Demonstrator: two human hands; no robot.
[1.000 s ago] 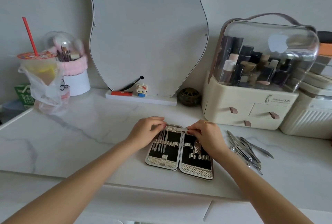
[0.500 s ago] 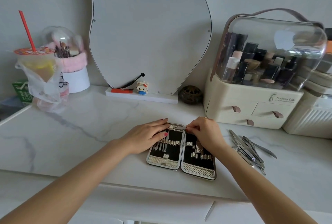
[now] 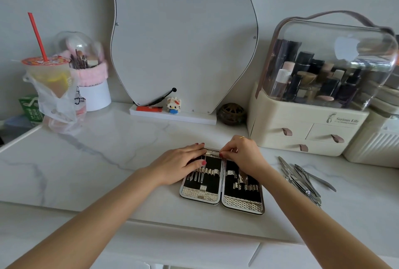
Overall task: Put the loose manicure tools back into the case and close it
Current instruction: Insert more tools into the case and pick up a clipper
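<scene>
The manicure case lies open flat on the marble top, black inside with silvery holder loops. Several small tools sit in the loops of its left half. My left hand rests flat on the upper left half, fingers spread. My right hand is over the upper right half, its fingertips pinched on a small metal tool at the case's top edge. A pile of loose metal tools lies on the table to the right of the case.
A cream cosmetics organiser with a clear lid stands behind the loose tools. A curved mirror leans at the back centre, with a small dark pot beside it. A plastic drink cup in a bag stands at the far left.
My left hand has gone from pinching at the case's top edge to lying flat on its left half. My right hand stays at the top edge, still pinching the small tool.
</scene>
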